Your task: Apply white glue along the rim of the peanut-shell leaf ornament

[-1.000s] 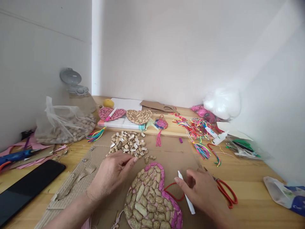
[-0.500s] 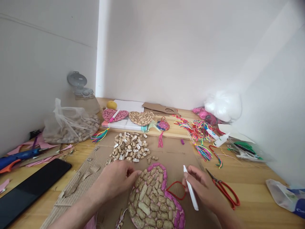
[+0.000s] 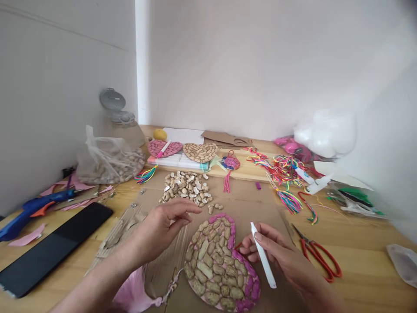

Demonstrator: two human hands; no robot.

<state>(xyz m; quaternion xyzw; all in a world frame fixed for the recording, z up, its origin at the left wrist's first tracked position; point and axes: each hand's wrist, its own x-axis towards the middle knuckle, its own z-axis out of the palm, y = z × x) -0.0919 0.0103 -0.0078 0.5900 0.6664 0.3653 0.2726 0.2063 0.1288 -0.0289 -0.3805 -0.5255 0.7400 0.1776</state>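
head view is showing us two hands over a sheet of cardboard (image 3: 247, 208) on the wooden desk (image 3: 358, 248). our right hand (image 3: 280, 256) is holding a white pen (image 3: 263, 255), fingers closed around it, tip pointing up. our left hand (image 3: 163, 226) is hovering with loose, open fingers, holding nothing, just left of the heart (image 3: 220, 265) covered in peanut shells. we are seeing the heart lying flat between both hands. a pile of shells (image 3: 187, 188) is sitting behind it, and red scissors (image 3: 317, 252) are lying to the right.
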